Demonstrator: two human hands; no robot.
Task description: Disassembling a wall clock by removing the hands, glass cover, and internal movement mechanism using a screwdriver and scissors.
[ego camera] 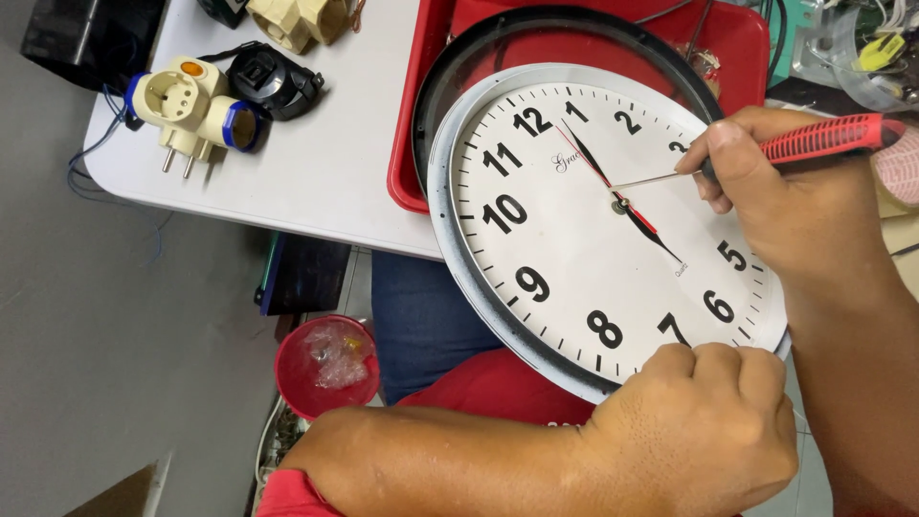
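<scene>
Gripping clock (574,239) rim w/ left hand (699,431), fist closed; right hand (775,191) pinches screwdriver (756,153). I reckon tip could slip at hub, bending hands or scratching dial.

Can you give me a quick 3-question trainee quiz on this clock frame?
1. True or false: the right hand holds a red-handled screwdriver with its tip at the centre of the clock face.
2. Where does the left hand grip the clock? A) top rim B) lower rim C) the hands
3. Fill in: the black ring with the clear cover lies in a ___ tray.

Key:
1. True
2. B
3. red
</scene>
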